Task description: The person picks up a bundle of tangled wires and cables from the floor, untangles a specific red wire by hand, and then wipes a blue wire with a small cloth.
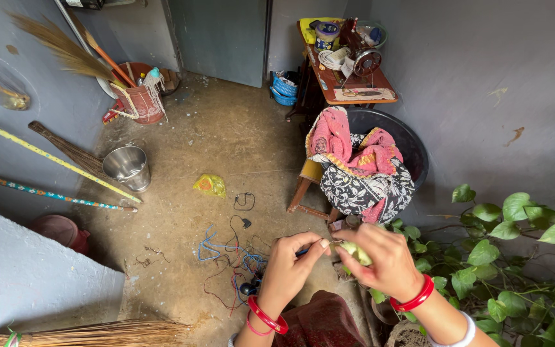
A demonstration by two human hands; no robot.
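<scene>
The left hand [288, 266] pinches a thin blue tool [304, 251] against a pale green piece [357, 252], perhaps tape, gripped in the right hand [383, 260], while tangled wires [229, 257] lie unsorted on the floor [213, 141].

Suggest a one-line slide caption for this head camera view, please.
Left hand and right hand pinch a pale green object above tangled wires on an earthen floor.

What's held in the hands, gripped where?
Right hand wraps a pale green object around its middle. Left hand pinches a thin blue piece at the tip; kind unclear.
</scene>
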